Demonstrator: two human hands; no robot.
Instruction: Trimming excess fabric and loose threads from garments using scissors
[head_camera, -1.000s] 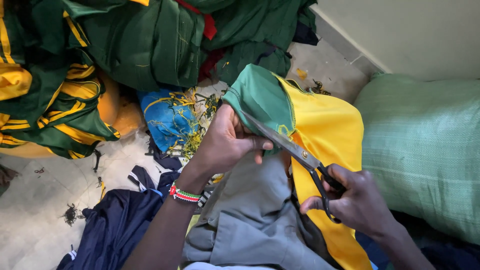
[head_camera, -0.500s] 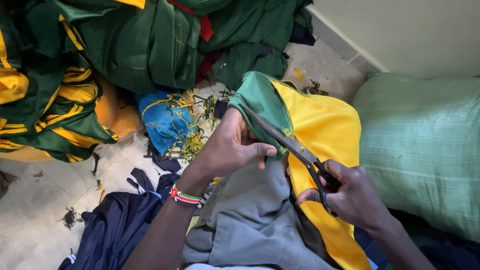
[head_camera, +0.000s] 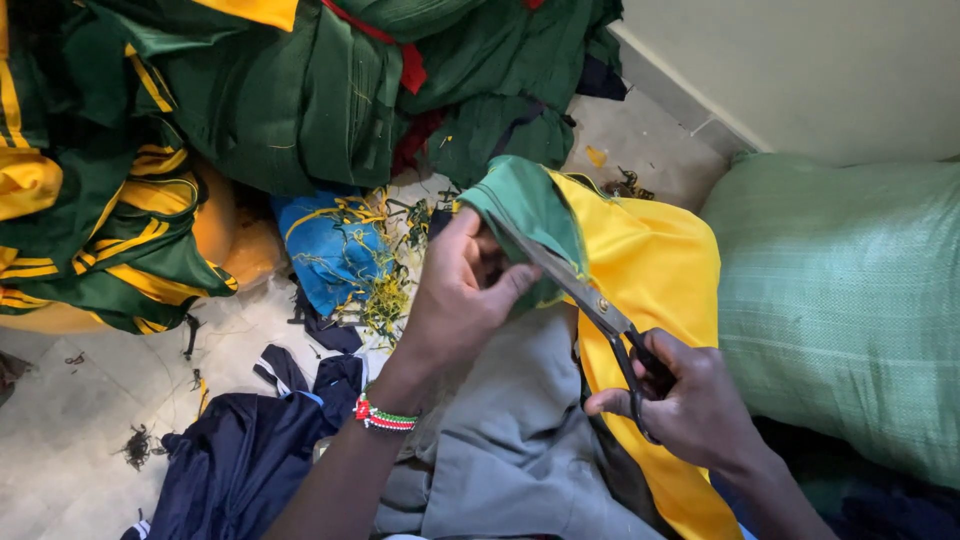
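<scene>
the left hand (head_camera: 462, 300) pinches the green edge of a green and yellow garment (head_camera: 640, 270), fingers curled tight around the fold and holding it up over the lap. the right hand (head_camera: 690, 405) grips the handles of a pair of scissors (head_camera: 590, 300), fingers through the loops, and the blades lie against the green fold just beside the left thumb. the garment drapes down over grey trousers (head_camera: 510, 450). a beaded bracelet (head_camera: 385, 418) sits on the left wrist. a pale green sack (head_camera: 840, 300) lies to the right, a heap of green and yellow clothes (head_camera: 200, 120) at the top left, and a blue bag (head_camera: 325, 250) with thread scraps beside it on the floor (head_camera: 70, 430).
</scene>
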